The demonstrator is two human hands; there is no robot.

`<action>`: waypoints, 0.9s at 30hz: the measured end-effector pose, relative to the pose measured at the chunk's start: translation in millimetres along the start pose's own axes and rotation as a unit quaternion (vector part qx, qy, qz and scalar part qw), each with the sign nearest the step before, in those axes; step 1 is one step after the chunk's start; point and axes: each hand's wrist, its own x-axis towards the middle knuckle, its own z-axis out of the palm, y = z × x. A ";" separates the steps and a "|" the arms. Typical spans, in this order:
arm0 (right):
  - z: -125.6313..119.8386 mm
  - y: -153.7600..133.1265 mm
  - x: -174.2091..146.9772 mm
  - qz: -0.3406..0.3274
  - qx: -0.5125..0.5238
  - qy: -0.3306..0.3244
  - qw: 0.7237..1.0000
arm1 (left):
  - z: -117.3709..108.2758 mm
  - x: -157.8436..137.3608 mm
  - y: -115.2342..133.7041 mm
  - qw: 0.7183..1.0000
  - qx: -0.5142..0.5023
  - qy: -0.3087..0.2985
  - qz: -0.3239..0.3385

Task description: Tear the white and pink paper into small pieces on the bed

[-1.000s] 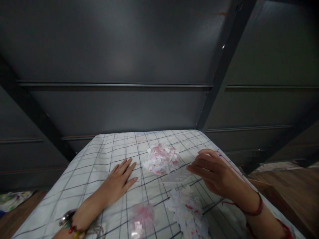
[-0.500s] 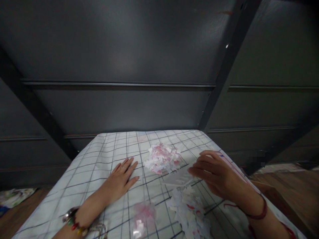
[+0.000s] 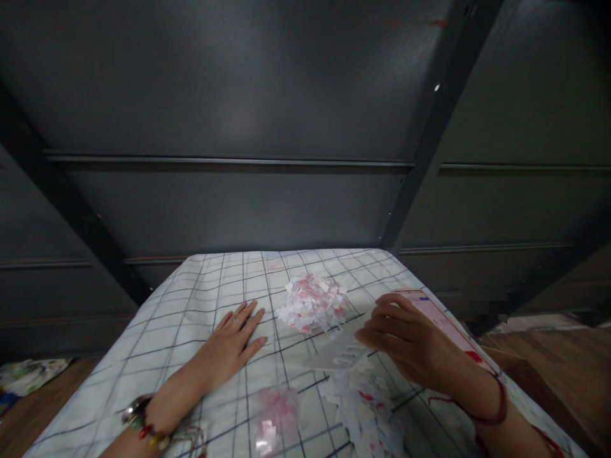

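Note:
My left hand [image 3: 238, 337] lies flat on the checked tablecloth [image 3: 210, 286], fingers spread, holding nothing. To its right is a heap of white and pink paper scraps [image 3: 312, 302]. My right hand [image 3: 405, 334] pinches the right end of a thin, whitish flat piece with pale marks or slots [image 3: 341, 353]; its exact kind is unclear. The piece is tilted between that heap and a nearer pile of paper scraps [image 3: 367, 407], whose far side it partly overlaps. Nearer to me, a clear bag with pink contents [image 3: 277, 413] rests on the cloth.
A phone with a pink screen [image 3: 442, 321] lies along the table's right edge, partly behind my right hand. A dark panelled wall [image 3: 258, 210] stands beyond the far edge. A cardboard box [image 3: 529, 381] is below right, and a patterned bundle [image 3: 33, 375] lies on the floor at left.
My right hand has shifted slightly left, bringing the flat piece toward me and left. More of the phone shows now. My left hand stays put.

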 end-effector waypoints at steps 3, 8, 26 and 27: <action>-3.6 5.4 -1.6 0.012 -0.042 0.013 0.999 | -2.0 0.0 0.8 1.000 0.001 -0.008 0.000; 1.7 2.1 0.5 -0.003 -0.014 -0.012 1.000 | -2.9 0.1 1.9 1.000 0.003 -0.014 -0.002; -0.2 24.2 -14.5 0.068 -0.125 0.000 0.990 | 0.4 -0.3 -0.8 1.000 0.017 -0.007 0.005; -0.2 26.3 -15.8 0.076 -0.130 -0.012 0.988 | 1.2 -0.4 -1.4 1.000 0.018 -0.004 0.008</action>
